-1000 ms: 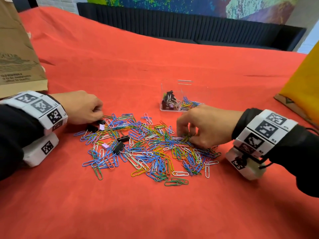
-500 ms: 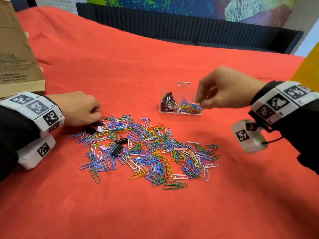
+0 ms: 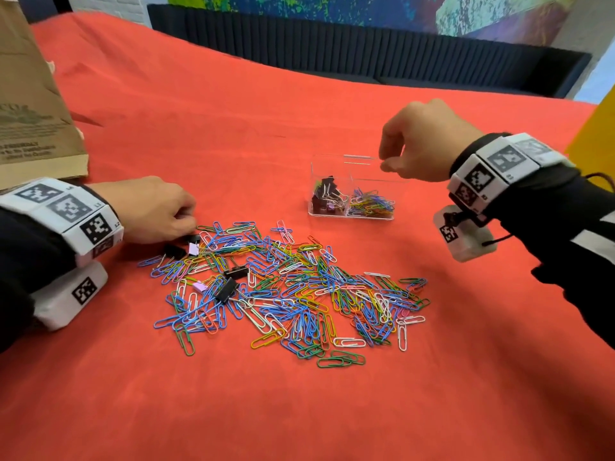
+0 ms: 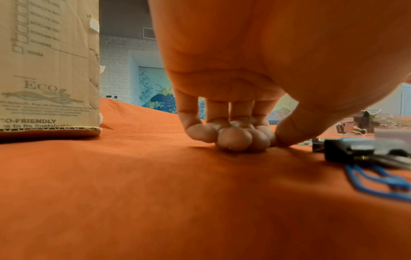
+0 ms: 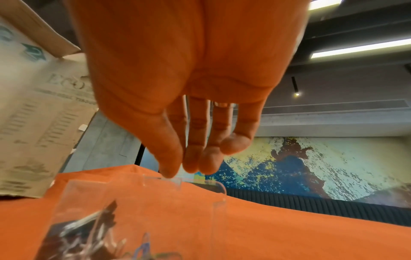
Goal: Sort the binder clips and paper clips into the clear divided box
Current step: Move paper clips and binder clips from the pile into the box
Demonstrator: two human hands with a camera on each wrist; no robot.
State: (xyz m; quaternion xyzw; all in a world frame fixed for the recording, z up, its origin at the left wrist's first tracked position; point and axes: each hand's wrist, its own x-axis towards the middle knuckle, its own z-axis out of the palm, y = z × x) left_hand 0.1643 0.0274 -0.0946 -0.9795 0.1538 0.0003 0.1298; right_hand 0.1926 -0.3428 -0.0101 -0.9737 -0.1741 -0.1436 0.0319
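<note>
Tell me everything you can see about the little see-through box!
The clear divided box looks like hard, see-through plastic, with tall straight walls and an open top. It stands upright on the red cloth, just beyond the pile of loose clips. A thin wall splits it in two: the left part holds binder clips, black ones and at least one lilac, and the right part holds colourful paper clips. The right hand hovers over its right side with relaxed fingers and no clip in it; whether the thumb brushes the rim is hard to tell.
</note>
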